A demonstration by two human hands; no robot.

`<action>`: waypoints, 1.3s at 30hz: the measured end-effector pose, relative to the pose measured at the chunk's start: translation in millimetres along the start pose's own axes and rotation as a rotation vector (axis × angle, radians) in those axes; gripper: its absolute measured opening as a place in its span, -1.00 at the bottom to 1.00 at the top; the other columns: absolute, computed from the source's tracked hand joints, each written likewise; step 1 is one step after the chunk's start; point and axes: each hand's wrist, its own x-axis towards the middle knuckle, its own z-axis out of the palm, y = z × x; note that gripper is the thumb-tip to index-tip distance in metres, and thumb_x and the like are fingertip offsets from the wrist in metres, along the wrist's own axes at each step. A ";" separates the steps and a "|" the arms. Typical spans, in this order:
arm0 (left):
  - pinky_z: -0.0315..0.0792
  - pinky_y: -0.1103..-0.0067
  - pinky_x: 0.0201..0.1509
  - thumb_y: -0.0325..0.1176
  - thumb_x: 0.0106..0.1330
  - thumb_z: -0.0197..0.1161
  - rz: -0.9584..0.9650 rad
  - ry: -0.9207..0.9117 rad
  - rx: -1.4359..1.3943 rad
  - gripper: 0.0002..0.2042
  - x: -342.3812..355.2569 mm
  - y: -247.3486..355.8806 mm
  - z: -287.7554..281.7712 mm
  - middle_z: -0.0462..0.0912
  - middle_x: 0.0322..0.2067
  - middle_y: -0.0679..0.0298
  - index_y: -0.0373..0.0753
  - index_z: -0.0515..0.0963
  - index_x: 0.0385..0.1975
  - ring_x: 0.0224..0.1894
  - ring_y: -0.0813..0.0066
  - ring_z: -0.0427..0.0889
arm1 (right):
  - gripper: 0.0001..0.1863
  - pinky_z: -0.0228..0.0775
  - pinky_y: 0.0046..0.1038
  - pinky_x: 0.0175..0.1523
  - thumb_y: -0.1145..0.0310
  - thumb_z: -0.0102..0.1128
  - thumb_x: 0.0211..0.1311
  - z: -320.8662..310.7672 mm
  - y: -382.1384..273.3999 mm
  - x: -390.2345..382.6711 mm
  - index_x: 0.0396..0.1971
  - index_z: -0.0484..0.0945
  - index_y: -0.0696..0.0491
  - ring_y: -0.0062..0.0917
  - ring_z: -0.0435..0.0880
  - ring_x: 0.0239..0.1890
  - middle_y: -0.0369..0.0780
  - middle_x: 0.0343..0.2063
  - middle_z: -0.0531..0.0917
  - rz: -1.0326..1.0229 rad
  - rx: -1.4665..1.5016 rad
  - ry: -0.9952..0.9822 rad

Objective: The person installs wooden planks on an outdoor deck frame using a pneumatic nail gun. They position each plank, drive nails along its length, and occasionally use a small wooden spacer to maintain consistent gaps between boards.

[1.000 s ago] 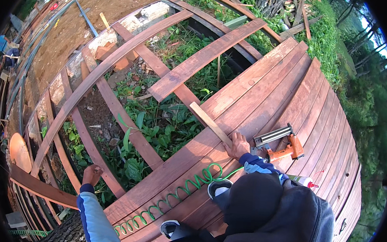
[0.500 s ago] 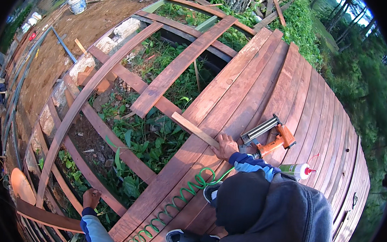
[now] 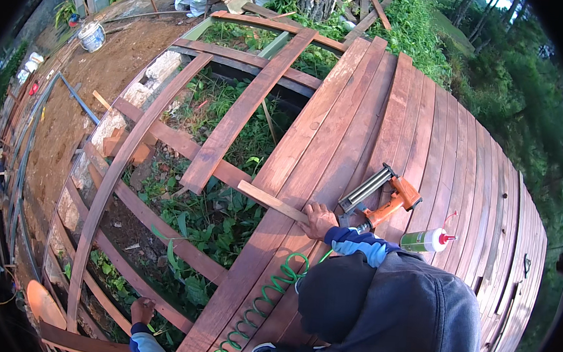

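On the reddish plank deck, my right hand is closed over the near end of a short wood strip. The strip points out past the plank edge, above an open frame. An orange nail gun with a silver magazine lies just right of this hand. My left hand is curled at the lower left, beside a narrow wooden beam; its fingers are partly hidden. A green coiled air hose runs over the planks between my arms. Dark cloth and a black rounded shape cover part of the lower right.
A white-green bottle with a red cap lies on the deck. Left of the planks, a loose board and a long bowed board cross the beams, with gaps over green plants. A bucket stands on bare soil.
The view has turned slightly, so the deck's far end sits further left and my left hand lower. My right hand stays on the wood strip; the nail gun and bottle stay put.
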 end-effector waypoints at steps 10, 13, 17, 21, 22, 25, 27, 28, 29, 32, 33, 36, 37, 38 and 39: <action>0.45 0.47 -0.60 -0.34 0.27 0.13 -0.202 -0.165 -0.010 -0.77 22.9 -9.2 15.9 0.61 -0.57 0.16 -0.35 0.53 -0.18 -0.64 0.41 0.57 | -0.53 0.43 -0.12 -0.12 -0.02 0.09 0.14 -1.1 -1.7 -6.8 -0.16 0.39 0.09 -0.19 0.49 -0.09 -0.07 -0.21 0.48 0.042 -0.004 -0.006; 0.43 0.48 -0.62 -0.33 0.28 0.13 -0.253 -0.181 0.010 -0.76 35.5 -17.6 15.3 0.61 -0.58 0.17 -0.35 0.52 -0.18 -0.64 0.41 0.57 | -0.52 0.44 -0.15 -0.16 0.03 0.17 0.10 0.1 -0.7 -7.8 -0.14 0.38 0.08 -0.21 0.48 -0.07 -0.10 -0.19 0.48 0.036 -0.027 0.000; 0.40 0.52 -0.67 -0.30 0.29 0.14 -0.268 -0.190 -0.001 -0.76 40.9 -25.0 14.9 0.60 -0.60 0.18 -0.34 0.52 -0.19 -0.67 0.43 0.56 | -0.53 0.41 -0.13 -0.13 0.00 0.12 0.12 0.9 1.0 -8.6 -0.18 0.40 0.09 -0.22 0.47 -0.09 -0.10 -0.20 0.47 0.022 0.020 0.035; 0.40 0.51 -0.67 -0.28 0.29 0.14 -0.286 -0.172 -0.036 -0.73 35.3 -20.4 9.2 0.62 -0.57 0.15 -0.34 0.50 -0.15 -0.66 0.42 0.57 | -0.53 0.41 -0.16 -0.12 0.00 0.14 0.11 1.7 2.0 -8.4 -0.17 0.41 0.09 -0.23 0.47 -0.07 -0.11 -0.19 0.47 0.022 0.003 0.048; 0.41 0.50 -0.66 -0.28 0.29 0.14 -0.306 -0.168 -0.034 -0.72 32.9 -17.0 6.6 0.62 -0.56 0.14 -0.35 0.49 -0.13 -0.66 0.42 0.57 | -0.53 0.41 -0.16 -0.11 0.00 0.14 0.10 1.9 2.5 -8.2 -0.17 0.41 0.09 -0.23 0.47 -0.07 -0.11 -0.19 0.47 0.027 0.010 0.037; 0.44 0.49 -0.62 -0.26 0.30 0.14 -0.336 -0.159 0.000 -0.69 21.2 -4.2 -0.1 0.63 -0.53 0.11 -0.35 0.48 -0.10 -0.62 0.40 0.60 | -0.53 0.41 -0.17 -0.10 0.00 0.14 0.10 3.2 3.5 -8.4 -0.17 0.41 0.09 -0.24 0.47 -0.06 -0.11 -0.18 0.47 0.034 0.012 0.031; 0.47 0.48 -0.59 -0.24 0.29 0.14 -0.342 -0.133 0.023 -0.68 10.8 5.8 -2.6 0.63 -0.50 0.10 -0.36 0.48 -0.10 -0.59 0.38 0.62 | -0.53 0.40 -0.17 -0.09 -0.01 0.14 0.10 4.6 3.8 -8.4 -0.18 0.41 0.09 -0.25 0.47 -0.07 -0.12 -0.19 0.47 0.036 0.015 0.048; 0.48 0.48 -0.57 -0.23 0.29 0.14 -0.343 -0.112 0.027 -0.67 5.3 10.8 -2.6 0.63 -0.49 0.09 -0.36 0.49 -0.10 -0.57 0.37 0.62 | -0.53 0.40 -0.17 -0.09 -0.01 0.14 0.10 5.3 4.1 -8.4 -0.18 0.41 0.09 -0.25 0.47 -0.07 -0.12 -0.20 0.47 0.036 0.019 0.060; 0.49 0.47 -0.56 -0.22 0.29 0.14 -0.347 -0.092 0.031 -0.67 -0.4 15.4 -2.3 0.63 -0.48 0.09 -0.36 0.50 -0.11 -0.55 0.36 0.63 | -0.53 0.40 -0.16 -0.09 0.00 0.13 0.10 6.3 4.2 -8.4 -0.19 0.41 0.09 -0.25 0.47 -0.08 -0.13 -0.21 0.47 0.040 0.024 0.063; 0.39 0.57 -0.70 -0.27 0.24 0.22 -0.281 -0.078 0.017 -0.75 -12.7 27.2 -2.9 0.60 -0.61 0.20 -0.35 0.56 -0.24 -0.67 0.47 0.57 | -0.54 0.40 -0.16 -0.11 0.00 0.14 0.09 8.5 3.5 -8.1 -0.21 0.41 0.09 -0.26 0.48 -0.10 -0.14 -0.23 0.47 0.050 0.011 0.065; 0.37 0.58 -0.71 -0.26 0.24 0.21 -0.288 -0.061 -0.020 -0.74 -15.4 29.8 -3.1 0.59 -0.61 0.21 -0.34 0.56 -0.23 -0.67 0.47 0.57 | -0.55 0.40 -0.16 -0.11 0.00 0.14 0.09 8.9 3.3 -8.4 -0.21 0.41 0.08 -0.26 0.48 -0.10 -0.14 -0.24 0.47 0.039 0.012 0.101; 0.31 0.61 -0.72 -0.24 0.25 0.20 -0.259 -0.039 -0.036 -0.74 -16.1 32.8 -6.3 0.60 -0.58 0.22 -0.30 0.56 -0.21 -0.68 0.51 0.56 | -0.55 0.41 -0.16 -0.13 0.00 0.14 0.09 8.7 2.5 -9.1 -0.22 0.41 0.08 -0.26 0.49 -0.11 -0.14 -0.25 0.47 0.027 0.017 0.141; 0.31 0.61 -0.72 -0.24 0.26 0.20 -0.273 -0.028 -0.072 -0.74 -15.4 31.6 -7.1 0.60 -0.58 0.22 -0.30 0.56 -0.21 -0.68 0.51 0.55 | -0.55 0.41 -0.16 -0.13 0.00 0.13 0.10 8.6 2.3 -8.8 -0.22 0.41 0.08 -0.26 0.49 -0.12 -0.14 -0.25 0.47 0.024 0.021 0.142; 0.32 0.61 -0.71 -0.23 0.26 0.20 -0.266 -0.023 -0.089 -0.74 -13.4 29.7 -7.5 0.60 -0.58 0.22 -0.29 0.56 -0.21 -0.69 0.51 0.55 | -0.55 0.41 -0.16 -0.14 0.00 0.13 0.10 8.6 2.9 -9.4 -0.22 0.41 0.09 -0.25 0.49 -0.12 -0.13 -0.25 0.48 0.026 0.019 0.142; 0.32 0.60 -0.71 -0.23 0.26 0.20 -0.244 -0.035 -0.082 -0.74 -10.9 27.4 -6.7 0.60 -0.58 0.22 -0.29 0.56 -0.20 -0.69 0.51 0.55 | -0.54 0.42 -0.16 -0.14 -0.01 0.12 0.10 8.7 3.8 -9.5 -0.22 0.41 0.09 -0.25 0.49 -0.12 -0.13 -0.25 0.48 0.029 0.005 0.127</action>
